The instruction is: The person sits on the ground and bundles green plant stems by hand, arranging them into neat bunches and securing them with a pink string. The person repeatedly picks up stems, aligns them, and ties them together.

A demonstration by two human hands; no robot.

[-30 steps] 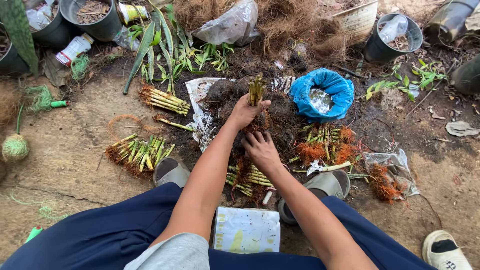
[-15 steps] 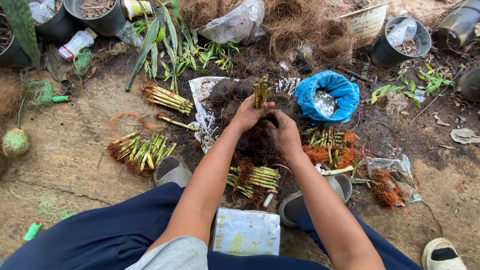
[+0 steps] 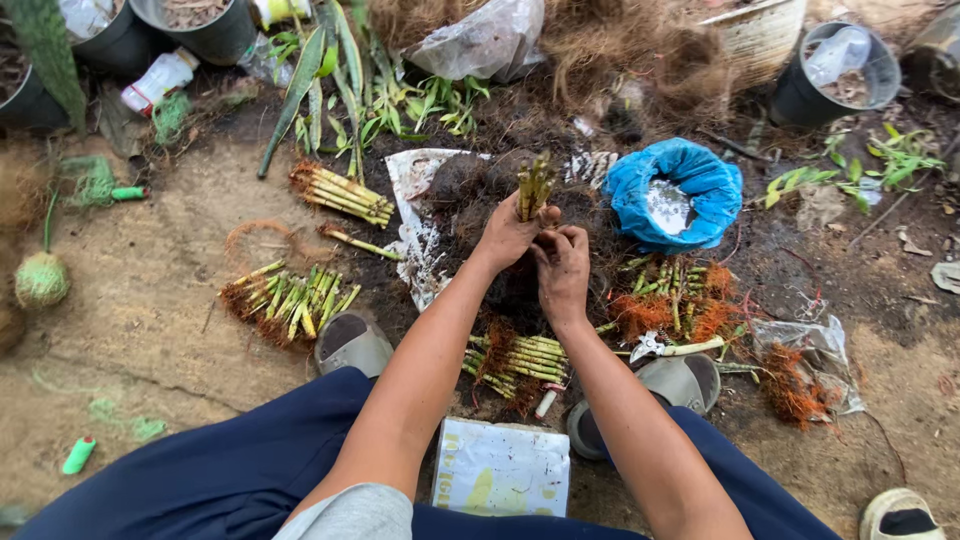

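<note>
While seated over the ground: a person bundles cuttings at frame centre.
Left hand [image 3: 512, 232]: gripping the upright bundle of cut stalks [image 3: 534, 186].
Right hand [image 3: 562, 268]: closed round the bundle's base.
Risk: loose stalks may slip onto the soil heap [image 3: 470, 185] if either grip eases.
Right of centre: blue bag [image 3: 676, 190].

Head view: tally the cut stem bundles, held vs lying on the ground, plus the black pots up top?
Stem bundle in both hands: 1
Stem bundles on the ground: 4
Black pots: 3
Total: 8
</note>
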